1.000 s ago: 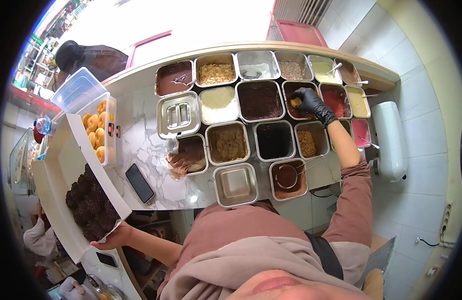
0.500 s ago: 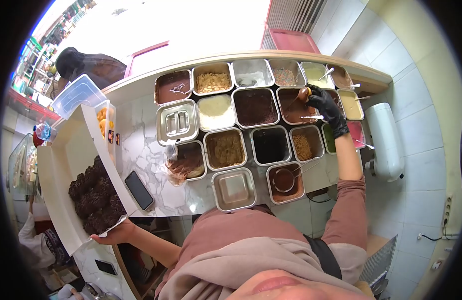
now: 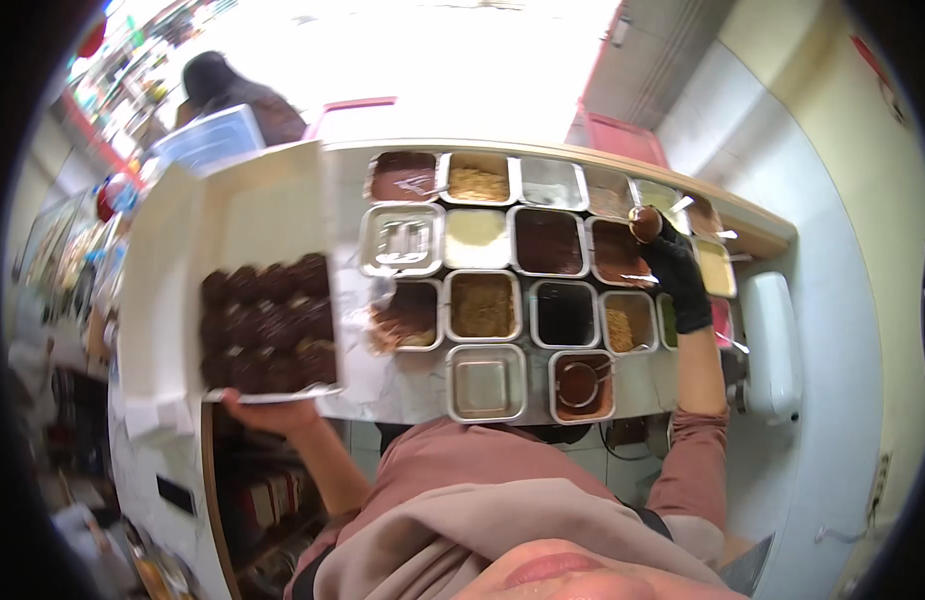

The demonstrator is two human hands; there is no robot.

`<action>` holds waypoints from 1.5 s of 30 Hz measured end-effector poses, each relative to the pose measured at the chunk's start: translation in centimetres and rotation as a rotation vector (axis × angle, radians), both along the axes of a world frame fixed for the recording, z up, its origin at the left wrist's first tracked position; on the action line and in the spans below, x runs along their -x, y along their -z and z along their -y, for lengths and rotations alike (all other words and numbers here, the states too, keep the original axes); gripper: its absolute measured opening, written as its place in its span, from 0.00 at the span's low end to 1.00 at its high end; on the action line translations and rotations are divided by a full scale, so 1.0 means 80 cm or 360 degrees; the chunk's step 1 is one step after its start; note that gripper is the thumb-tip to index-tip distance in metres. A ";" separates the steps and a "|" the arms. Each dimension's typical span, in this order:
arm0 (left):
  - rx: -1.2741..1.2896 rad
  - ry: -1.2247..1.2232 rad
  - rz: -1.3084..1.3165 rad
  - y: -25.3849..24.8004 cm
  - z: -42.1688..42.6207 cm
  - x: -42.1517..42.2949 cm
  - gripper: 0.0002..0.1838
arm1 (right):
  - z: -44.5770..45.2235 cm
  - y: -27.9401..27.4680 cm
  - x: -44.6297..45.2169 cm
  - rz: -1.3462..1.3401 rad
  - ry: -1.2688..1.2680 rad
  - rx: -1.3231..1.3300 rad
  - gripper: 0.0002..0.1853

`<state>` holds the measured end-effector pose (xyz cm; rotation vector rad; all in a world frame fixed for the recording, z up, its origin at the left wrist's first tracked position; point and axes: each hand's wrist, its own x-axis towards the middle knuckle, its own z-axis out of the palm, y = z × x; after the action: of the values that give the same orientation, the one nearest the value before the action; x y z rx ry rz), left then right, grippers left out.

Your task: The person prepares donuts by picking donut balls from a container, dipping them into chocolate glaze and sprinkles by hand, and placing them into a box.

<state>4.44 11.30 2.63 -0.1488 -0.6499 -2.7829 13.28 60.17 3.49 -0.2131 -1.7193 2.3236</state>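
My left hand (image 3: 275,412) is bare and grips the lower edge of an open white cardboard box (image 3: 263,195). Inside the box sit rows of dark chocolate-covered balls (image 3: 273,325). In a black glove, my right hand (image 3: 676,280) pinches a round, pastry-like ball (image 3: 644,222), brown and glossy with a paler patch. The ball is held just above the far right corner of a metal pan of chocolate sauce (image 3: 618,250). Whether it touches the sauce I cannot tell.
Several metal pans of sauces and toppings cover the marble counter, among them chopped nuts (image 3: 478,183) and crumbs (image 3: 619,328). A ladle (image 3: 580,385) rests in the near pan. A pale mixer-like appliance (image 3: 770,345) stands at right. A person in dark clothing (image 3: 218,85) is beyond the counter.
My view has turned and blurred a little. The box has come rightward and swung to face me, now hiding the counter where a phone lay. My right hand still holds the ball near the chocolate pan.
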 end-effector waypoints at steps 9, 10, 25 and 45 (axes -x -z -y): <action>0.0019 0.0363 0.0066 0.042 -0.080 -0.039 0.33 | 0.219 -0.102 0.123 -0.0003 -0.0957 -0.0488 0.20; 0.0030 0.0375 0.0053 0.043 -0.088 -0.044 0.33 | 0.236 -0.097 0.138 0.0011 -0.0970 -0.0522 0.20; -0.0100 0.0495 -0.0033 0.041 -0.055 -0.085 0.33 | 0.381 -0.039 0.235 0.0040 -0.0803 -0.1416 0.17; -0.0067 0.0174 -0.0002 0.012 0.163 0.003 0.38 | 0.653 -0.068 0.345 -0.0475 -0.0972 -0.1626 0.17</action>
<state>4.18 -1.73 1.64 -0.1827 -0.5989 -2.8985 -14.29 7.89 8.94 0.8813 -2.7430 1.3086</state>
